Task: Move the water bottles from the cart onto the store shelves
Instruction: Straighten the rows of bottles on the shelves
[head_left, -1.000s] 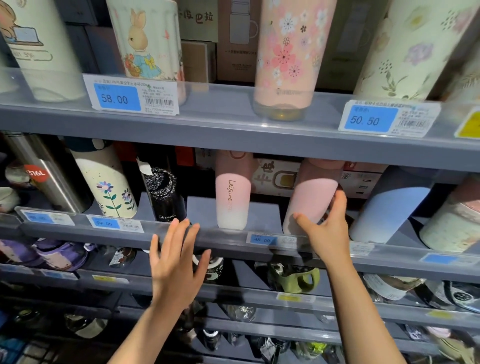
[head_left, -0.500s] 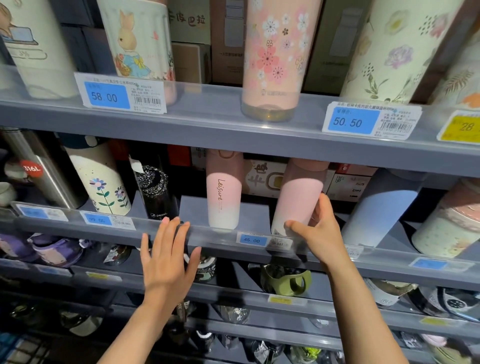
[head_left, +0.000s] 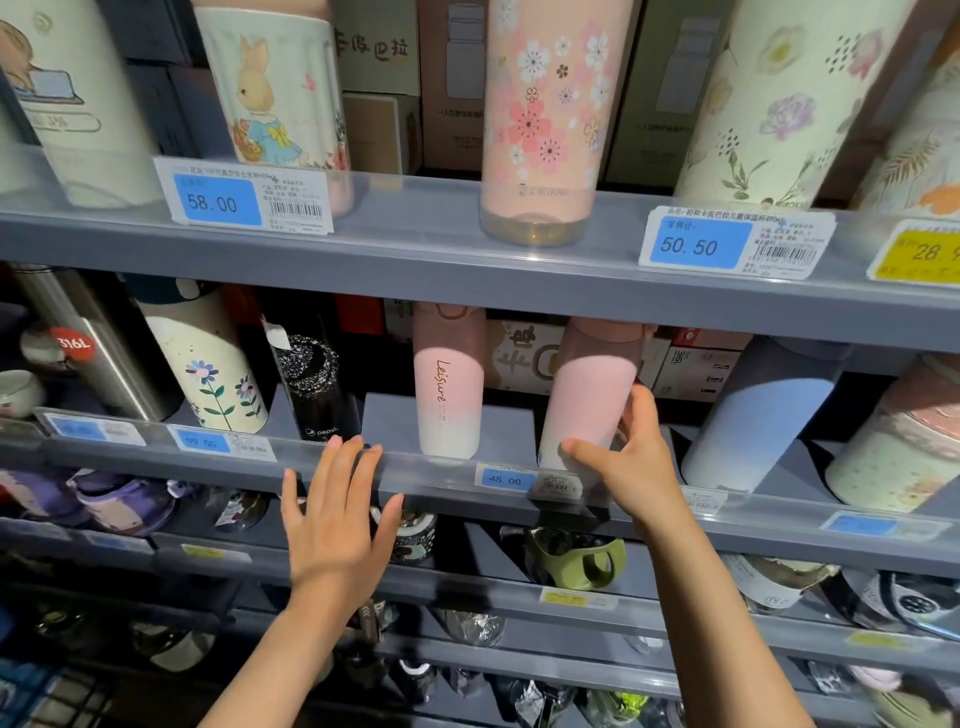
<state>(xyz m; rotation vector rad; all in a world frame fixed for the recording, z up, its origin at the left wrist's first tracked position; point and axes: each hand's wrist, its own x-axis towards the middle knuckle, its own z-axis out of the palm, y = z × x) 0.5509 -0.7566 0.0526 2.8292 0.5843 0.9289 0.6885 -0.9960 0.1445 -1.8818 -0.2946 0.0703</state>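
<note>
On the middle shelf (head_left: 467, 480), the right hand (head_left: 631, 457) curls thumb and fingers around the base of a pink bottle (head_left: 589, 395) standing beside the Leisure bottle (head_left: 449, 384), while the left hand (head_left: 337, 512) rests flat and spread, fingertips touching the shelf's front rail.

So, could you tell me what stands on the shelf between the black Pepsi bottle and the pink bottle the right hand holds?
In the head view, the pink Leisure bottle stands between the black Pepsi bottle and the held pink bottle.
</note>
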